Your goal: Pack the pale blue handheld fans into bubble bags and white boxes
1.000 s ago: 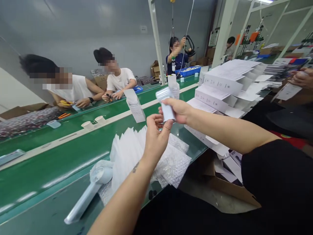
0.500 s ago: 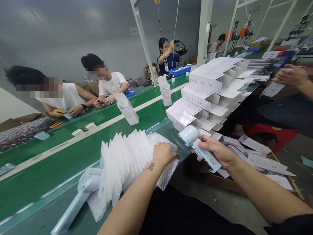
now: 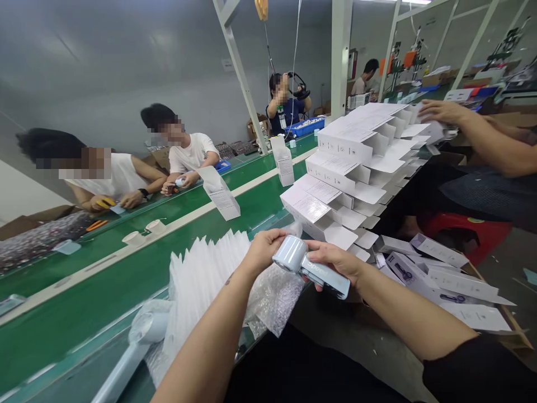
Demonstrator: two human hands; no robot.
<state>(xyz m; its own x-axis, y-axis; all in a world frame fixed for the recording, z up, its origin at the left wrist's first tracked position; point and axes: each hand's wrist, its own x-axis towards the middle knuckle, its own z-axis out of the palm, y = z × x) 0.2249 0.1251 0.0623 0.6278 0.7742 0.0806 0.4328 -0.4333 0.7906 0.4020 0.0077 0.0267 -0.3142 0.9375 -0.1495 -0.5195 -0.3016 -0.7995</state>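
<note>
- Left hand (image 3: 263, 250): fingers closed around the round end of a pale blue gadget (image 3: 308, 267).
- Right hand (image 3: 335, 262): fingers gripping the gadget's flat handle.
- The gadget is held in the air between both hands, above bubble wrap (image 3: 274, 299).
- Green conveyor belt (image 3: 100, 294) runs along the left.
- White boxes (image 3: 335, 168) stand stacked just beyond the hands.
- Another person's hand (image 3: 440, 112) touches the far right of the stack.

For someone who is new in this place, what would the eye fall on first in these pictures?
Nearest the camera, the left hand and right hand hold a pale blue handheld device at the edge of a green conveyor belt. To the right rises a tall stack of white boxes, and to the left lies a heap of white bubble-wrap bags.
</note>
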